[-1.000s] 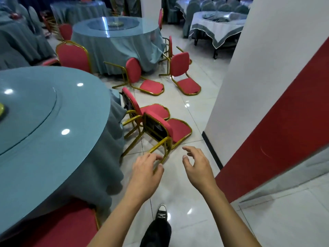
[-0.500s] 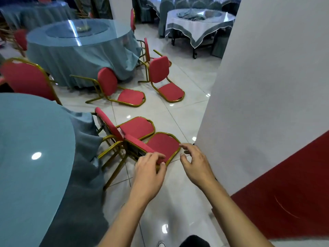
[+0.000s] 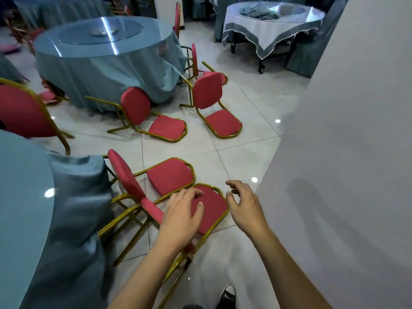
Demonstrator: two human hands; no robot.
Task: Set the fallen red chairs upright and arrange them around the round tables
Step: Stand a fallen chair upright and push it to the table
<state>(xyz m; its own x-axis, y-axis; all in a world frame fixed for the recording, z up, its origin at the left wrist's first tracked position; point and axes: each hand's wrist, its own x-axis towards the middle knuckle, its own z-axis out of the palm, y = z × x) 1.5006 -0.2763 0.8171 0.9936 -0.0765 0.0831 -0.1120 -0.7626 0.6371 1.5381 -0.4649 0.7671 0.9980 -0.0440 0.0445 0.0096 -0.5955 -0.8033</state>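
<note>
Several red chairs with gold frames lie tipped over on the tiled floor. The nearest fallen chair (image 3: 213,208) lies just below my hands, beside a second fallen chair (image 3: 169,176). My left hand (image 3: 181,214) hovers over the nearest chair's back edge, fingers loosely bent, holding nothing. My right hand (image 3: 243,205) is spread beside the seat's right rim, also holding nothing. Two more fallen chairs (image 3: 166,128) (image 3: 223,122) lie farther off by the far round table (image 3: 104,47). The near round table (image 3: 20,197) with its blue cloth is at my left.
A white wall (image 3: 345,152) stands close on my right. An upright red chair (image 3: 22,110) stands at the left by the near table. A white-clothed table (image 3: 267,32) is at the back right. My shoe (image 3: 227,296) shows at the bottom.
I have stepped closer and leaned down. Both hands have moved forward over the nearest fallen chair, the left now above its back edge, the right by the seat rim.
</note>
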